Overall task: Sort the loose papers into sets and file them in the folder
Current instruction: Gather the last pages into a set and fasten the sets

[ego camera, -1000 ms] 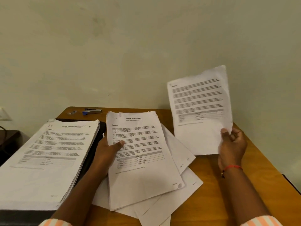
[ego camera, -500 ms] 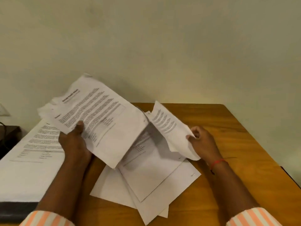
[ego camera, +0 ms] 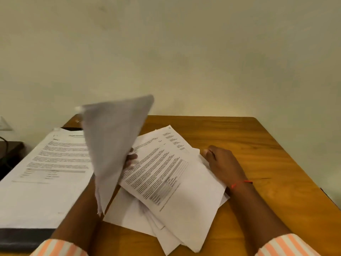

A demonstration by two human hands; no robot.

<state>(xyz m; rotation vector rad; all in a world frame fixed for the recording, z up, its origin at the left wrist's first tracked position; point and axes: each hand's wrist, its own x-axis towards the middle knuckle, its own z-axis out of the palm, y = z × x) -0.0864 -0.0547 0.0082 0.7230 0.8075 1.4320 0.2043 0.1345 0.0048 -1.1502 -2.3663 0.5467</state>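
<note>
Left hand (ego camera: 130, 159) grips a raised sheaf (ego camera: 114, 145); right hand (ego camera: 223, 165) rests on loose papers (ego camera: 175, 191), grip unclear. A stack (ego camera: 46, 182) tops the folder (ego camera: 22, 237); sorting looks midway.

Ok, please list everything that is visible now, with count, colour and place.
held sheets: count unclear, white, raised left of centre
loose papers: several, white, overlapping, table centre
paper stack: one, white, on the folder
folder: one, dark, left
table: one, brown wood
wall: pale, behind
thread: one, red, right wrist
sleeves: two, orange-white striped, bottom
left hand: grips the held sheets
right hand: at the loose papers' right edge
</note>
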